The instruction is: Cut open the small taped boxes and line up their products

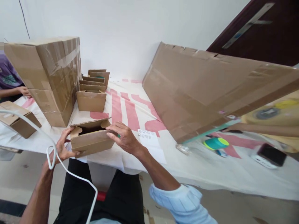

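A small brown cardboard box (pixel 92 143) with its top flaps up is between my hands at the table's front edge, tilted a little. My left hand (pixel 62 146) grips its left end, thumb along the lower front and fingers behind. At the right end, my right hand (pixel 125 137) has thumb and fingers closed on the box's upper corner by a flap. The box's inside is dark, so its contents cannot be made out. A white cable (pixel 70 174) crosses in front of my left wrist.
Taped cartons (pixel 53 68) are stacked at left beside several small boxes (pixel 91 101). A large cardboard panel (pixel 210 90) stands at right. A printed sheet (pixel 153 146), a teal-and-yellow roll (pixel 215 143) and a phone (pixel 272 154) lie on the cloth. A person's hand (pixel 24 91) shows far left.
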`<state>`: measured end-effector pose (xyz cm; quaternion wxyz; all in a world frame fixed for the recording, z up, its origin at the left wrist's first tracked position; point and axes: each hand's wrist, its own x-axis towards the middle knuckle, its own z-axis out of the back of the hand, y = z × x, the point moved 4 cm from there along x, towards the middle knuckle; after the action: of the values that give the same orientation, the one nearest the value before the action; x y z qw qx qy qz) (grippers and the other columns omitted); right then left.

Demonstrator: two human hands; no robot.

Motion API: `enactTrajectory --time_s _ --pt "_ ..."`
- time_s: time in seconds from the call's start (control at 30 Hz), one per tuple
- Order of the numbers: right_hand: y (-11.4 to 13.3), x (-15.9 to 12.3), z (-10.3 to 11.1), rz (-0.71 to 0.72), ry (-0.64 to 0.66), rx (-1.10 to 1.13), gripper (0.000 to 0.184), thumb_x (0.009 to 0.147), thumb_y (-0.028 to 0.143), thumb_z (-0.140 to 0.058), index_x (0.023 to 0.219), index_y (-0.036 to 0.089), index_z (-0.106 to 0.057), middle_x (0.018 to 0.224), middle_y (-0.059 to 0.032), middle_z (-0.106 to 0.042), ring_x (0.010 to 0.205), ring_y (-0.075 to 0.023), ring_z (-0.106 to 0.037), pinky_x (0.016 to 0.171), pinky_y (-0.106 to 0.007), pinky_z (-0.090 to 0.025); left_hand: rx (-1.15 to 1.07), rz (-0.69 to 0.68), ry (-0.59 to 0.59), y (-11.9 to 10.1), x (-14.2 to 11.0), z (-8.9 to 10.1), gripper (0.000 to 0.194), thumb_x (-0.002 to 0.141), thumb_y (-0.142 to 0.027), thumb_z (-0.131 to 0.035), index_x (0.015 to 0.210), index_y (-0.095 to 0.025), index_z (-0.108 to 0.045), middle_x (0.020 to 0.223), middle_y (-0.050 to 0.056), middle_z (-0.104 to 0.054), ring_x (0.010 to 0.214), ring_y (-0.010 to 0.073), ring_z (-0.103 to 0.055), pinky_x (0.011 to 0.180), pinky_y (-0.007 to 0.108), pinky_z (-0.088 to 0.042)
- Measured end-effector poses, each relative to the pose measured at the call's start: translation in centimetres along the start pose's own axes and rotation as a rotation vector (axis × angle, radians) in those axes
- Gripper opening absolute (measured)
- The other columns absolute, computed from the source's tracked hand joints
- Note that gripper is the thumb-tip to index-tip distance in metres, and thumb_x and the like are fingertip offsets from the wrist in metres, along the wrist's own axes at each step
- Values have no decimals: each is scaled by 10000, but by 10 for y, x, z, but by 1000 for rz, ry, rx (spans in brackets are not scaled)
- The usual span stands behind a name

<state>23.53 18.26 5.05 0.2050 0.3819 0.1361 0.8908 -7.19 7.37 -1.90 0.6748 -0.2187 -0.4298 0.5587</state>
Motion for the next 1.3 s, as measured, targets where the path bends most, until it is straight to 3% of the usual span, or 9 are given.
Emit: enactTrajectory --time_s 0.27,0.43,0.57,0.77,0.87,0.93,1.1,1.2,1.3 --pt "24 -32 13 139 3 -99 154 1030 153 -640 1023 232 -771 962 -74 -756 906 -219 -692 838 -385 -583 -44 -4 32 5 -2 -2 1157 726 -454 -952 1695 -287 -344 1694 208 -397 1509 460 -502 1054 554 -623" --pt "31 -35 15 180 21 -123 131 1025 152 -654 1047 212 -769 971 -87 -754 900 -217 -686 815 -371 -581 -26 -4 31 8 -3 -3 1148 738 -439 -942 1700 -271 -339 1686 218 -412 1499 466 -517 1049 547 -626" --pt "33 -32 13 131 108 -79 85 1021 211 -683 1035 213 -767 1016 -101 -769 935 -238 -690 852 -399 -586 -19 1 22 7 -3 -3 1148 740 -413 -946 1703 -275 -336 1689 209 -421 1499 463 -524 1050 535 -629" --pt "25 -6 12 -76 319 94 187 1074 282 -622 1015 215 -786 1050 -76 -780 954 -210 -718 862 -334 -556 -27 -27 59 -1 -2 -2 1153 749 -418 -949 1707 -273 -323 1711 219 -380 1529 466 -488 1068 552 -618" --pt "19 19 5 -159 466 2 139 1012 259 -690 1091 208 -793 1088 -64 -772 909 -194 -699 806 -299 -511 -33 -29 66 -2 0 -2 1165 741 -434 -953 1708 -266 -326 1705 220 -390 1528 469 -486 1066 553 -623" --pt "17 35 -3 -174 576 -88 205 940 237 -750 1138 200 -788 1170 -74 -767 967 -210 -700 811 -294 -489 -38 -27 61 -2 1 -3 1174 728 -443 -960 1705 -263 -336 1696 219 -403 1516 469 -499 1061 554 -626" --pt "13 49 -24 -213 819 -254 192 886 226 -770 1076 208 -796 1170 -95 -788 1079 -276 -712 806 -309 -459 -77 -12 -13 -2 -1 -8 1168 695 -503 -959 1682 -267 -382 1686 205 -423 1502 474 -511 1038 550 -624" --pt "11 49 -29 -198 827 -255 180 904 245 -754 1078 214 -792 1177 -99 -794 1078 -278 -716 817 -311 -467 -99 15 -18 -1 0 -12 1176 697 -520 -951 1684 -258 -369 1694 213 -419 1517 475 -494 1057 554 -607" --pt "8 48 -23 -126 688 -193 260 916 243 -733 1169 203 -774 1192 -103 -785 1110 -276 -699 894 -336 -503 -131 39 1 5 2 -13 1209 686 -510 -962 1686 -246 -336 1691 227 -428 1531 475 -482 1072 556 -593"
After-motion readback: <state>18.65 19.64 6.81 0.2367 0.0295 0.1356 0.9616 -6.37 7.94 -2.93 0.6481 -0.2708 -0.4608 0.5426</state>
